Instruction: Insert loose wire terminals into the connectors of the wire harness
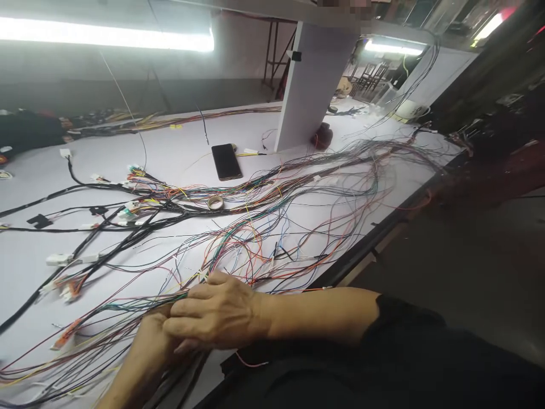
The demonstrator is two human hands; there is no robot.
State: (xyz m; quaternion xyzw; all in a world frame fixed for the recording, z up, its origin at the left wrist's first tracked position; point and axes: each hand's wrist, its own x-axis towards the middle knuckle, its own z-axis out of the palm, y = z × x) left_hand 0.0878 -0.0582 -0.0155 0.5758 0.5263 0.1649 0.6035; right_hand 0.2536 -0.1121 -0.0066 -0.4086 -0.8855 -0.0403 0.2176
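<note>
We bend over a white table (179,159) strewn with wiring, and we take the black phone (226,162) as our mark. Well below the phone, our right hand (213,312) lies across our left hand (155,326), its back up and its fingers curled inward. The two hands touch, and the right covers much of the left. We cannot tell whether either one is closed on a wire, because the fingertips and whatever lies between them are hidden.

The loose wires (117,307) we are working at spread below and to the left of the phone, running right up to our fingers. Just below the phone sits a roll of tape (215,208), beside a black-wrapped trunk (187,215). Left of the phone and lower down is a white connector (59,259); an orange connector (66,335) lies lower again on that side.

We judge the step in hand to be gathering or sorting these strands by feel. The next move seems to call for one hand to steady the bunch while the other separates or straightens single wires, without tugging the tangle (251,250) below the phone.
</note>
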